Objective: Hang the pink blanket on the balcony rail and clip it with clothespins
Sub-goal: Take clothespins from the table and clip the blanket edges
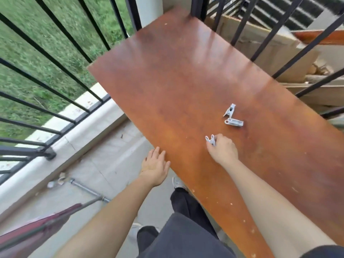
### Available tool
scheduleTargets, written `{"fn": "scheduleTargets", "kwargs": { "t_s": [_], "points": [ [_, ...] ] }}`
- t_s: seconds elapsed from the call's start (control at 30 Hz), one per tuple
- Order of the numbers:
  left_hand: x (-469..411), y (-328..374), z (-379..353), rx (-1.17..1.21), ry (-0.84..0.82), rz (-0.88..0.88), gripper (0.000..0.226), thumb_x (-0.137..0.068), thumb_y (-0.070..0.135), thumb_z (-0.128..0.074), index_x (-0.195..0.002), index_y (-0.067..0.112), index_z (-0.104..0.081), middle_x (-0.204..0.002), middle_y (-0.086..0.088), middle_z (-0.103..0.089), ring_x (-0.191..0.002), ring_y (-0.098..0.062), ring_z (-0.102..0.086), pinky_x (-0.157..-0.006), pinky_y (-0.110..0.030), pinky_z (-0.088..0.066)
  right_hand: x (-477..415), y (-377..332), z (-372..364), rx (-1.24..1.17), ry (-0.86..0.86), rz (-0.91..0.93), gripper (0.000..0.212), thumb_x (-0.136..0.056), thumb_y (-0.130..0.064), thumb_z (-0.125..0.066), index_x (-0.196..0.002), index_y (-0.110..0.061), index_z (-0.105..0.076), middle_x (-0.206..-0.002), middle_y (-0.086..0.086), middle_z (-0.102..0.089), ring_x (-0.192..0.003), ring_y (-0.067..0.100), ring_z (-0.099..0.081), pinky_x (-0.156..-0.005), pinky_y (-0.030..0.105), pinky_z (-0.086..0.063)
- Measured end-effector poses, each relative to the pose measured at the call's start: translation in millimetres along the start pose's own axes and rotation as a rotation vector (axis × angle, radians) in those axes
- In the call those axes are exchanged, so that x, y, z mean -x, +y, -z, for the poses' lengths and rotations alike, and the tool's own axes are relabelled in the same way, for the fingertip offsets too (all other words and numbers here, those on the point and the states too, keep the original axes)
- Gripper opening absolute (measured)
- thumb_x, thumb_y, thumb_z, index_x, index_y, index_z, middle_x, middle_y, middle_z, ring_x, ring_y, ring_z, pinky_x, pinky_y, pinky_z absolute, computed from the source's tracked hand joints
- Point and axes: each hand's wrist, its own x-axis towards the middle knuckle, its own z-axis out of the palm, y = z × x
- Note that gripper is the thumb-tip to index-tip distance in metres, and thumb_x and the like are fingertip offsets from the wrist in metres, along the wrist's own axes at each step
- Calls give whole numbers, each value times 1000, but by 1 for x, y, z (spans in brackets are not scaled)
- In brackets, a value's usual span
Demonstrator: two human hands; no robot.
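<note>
we see three pale grey clothespins on the brown tabletop (167, 94). one clothespin (210, 140) is pinched in the fingers of the right hand (222, 148), its two prongs sticking out up and to the left past the fingertips; the hand is curled over it, resting low on the table. just beyond, apart from the hand, lie the other two: an upper clothespin (230, 110) tilted on its side, and a lower clothespin (234, 122) lying flat, the two nearly touching at one end.

the left hand (155, 164) is spread flat, palm down, fingers loosely together, at the near left edge of the table; it holds nothing.

pink blanket: we note a dull pink-red cloth (33, 231) at the bottom left corner, draped by a grey metal bar (87, 190); blurred, so we cannot tell more.

black balcony rail (55, 58) runs along the left, grass (28, 43) beyond. cardboard boxes (264, 47) sit behind bars to the upper right. dark trousers (186, 229) and concrete floor (111, 164) below.
</note>
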Motion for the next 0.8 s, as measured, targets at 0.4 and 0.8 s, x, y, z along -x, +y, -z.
{"fn": "scheduleTargets", "kwargs": {
  "t_s": [0.4,0.8],
  "points": [
    [153,-131,103,192,507,246,54,-98,43,-39,-146,19,-32,-160,-5,-14,-147,-24,-10,-118,-43,-15,98,-228,16,-259,-57,408,28,-71,-37,-74,-82,-17,-58,-83,6,-69,-84,32,-65,-67,32,-48],
    [373,-306,78,138,821,655,31,-89,27,-54,-118,17,-59,-112,-2,-59,-107,-24,-57,-86,-38,-47,295,-439,-87,-201,-423,1026,42,-66,-49,-82,-81,-12,-70,-81,4,-73,-84,22,-68,-80,36,-55]
  ]
}}
